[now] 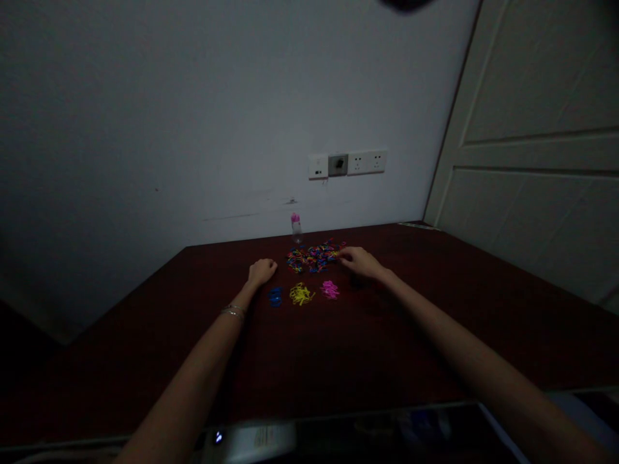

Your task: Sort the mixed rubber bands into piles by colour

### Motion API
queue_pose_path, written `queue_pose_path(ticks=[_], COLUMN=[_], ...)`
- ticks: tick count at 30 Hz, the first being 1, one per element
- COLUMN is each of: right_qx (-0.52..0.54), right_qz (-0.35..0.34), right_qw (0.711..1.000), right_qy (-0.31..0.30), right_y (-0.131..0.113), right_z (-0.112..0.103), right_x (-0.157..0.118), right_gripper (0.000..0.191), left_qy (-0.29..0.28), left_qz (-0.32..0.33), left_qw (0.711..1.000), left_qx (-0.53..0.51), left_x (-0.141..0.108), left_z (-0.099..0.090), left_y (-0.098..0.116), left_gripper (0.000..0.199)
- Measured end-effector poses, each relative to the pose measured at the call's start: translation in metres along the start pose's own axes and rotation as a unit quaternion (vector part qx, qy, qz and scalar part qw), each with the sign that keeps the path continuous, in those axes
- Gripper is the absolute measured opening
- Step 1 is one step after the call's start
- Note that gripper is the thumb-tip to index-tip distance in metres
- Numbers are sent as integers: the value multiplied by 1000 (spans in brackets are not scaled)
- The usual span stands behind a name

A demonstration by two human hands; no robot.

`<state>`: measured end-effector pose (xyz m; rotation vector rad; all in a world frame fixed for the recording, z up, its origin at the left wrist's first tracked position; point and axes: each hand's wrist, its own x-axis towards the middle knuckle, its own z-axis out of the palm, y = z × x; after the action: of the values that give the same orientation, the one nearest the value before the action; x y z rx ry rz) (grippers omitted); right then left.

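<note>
A mixed pile of small multicoloured bands, which look like rubber hair bands, lies toward the back of the dark red table. At its right edge my right hand has its fingers pinched together; what is between them is too small to make out. My left hand rests on the table left of the pile, fingers curled in, with nothing visible in it. Nearer to me are three single-colour groups: blue bands, yellow bands and pink bands.
Behind the pile stands a clear bottle with a pink top. Wall sockets sit above the table, and a white panelled door is on the right. Under the front edge, a pale object partly shows.
</note>
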<state>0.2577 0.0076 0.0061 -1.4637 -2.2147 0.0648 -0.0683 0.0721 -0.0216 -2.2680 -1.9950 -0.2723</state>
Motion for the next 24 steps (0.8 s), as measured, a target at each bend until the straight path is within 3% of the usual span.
queue_pose_path(ticks=[7,16,24], right_qx=[-104,-127,-101], right_qz=[-64,-74,-52], right_qw=[989,984,991], right_qy=[-79,-101,-70], right_y=[-47,-50,-49], right_z=[27,43,47], right_x=[28,38,40], right_gripper=[27,27,19], left_qy=[1,10,2], left_qz=[-13,-7,-17], left_qw=[1000,1000,1000], left_qx=[-7,-14,-15], left_x=[-1,-1,-2], left_z=[-1,2,1], left_y=[-1,-3,-1], left_gripper=[41,41,41])
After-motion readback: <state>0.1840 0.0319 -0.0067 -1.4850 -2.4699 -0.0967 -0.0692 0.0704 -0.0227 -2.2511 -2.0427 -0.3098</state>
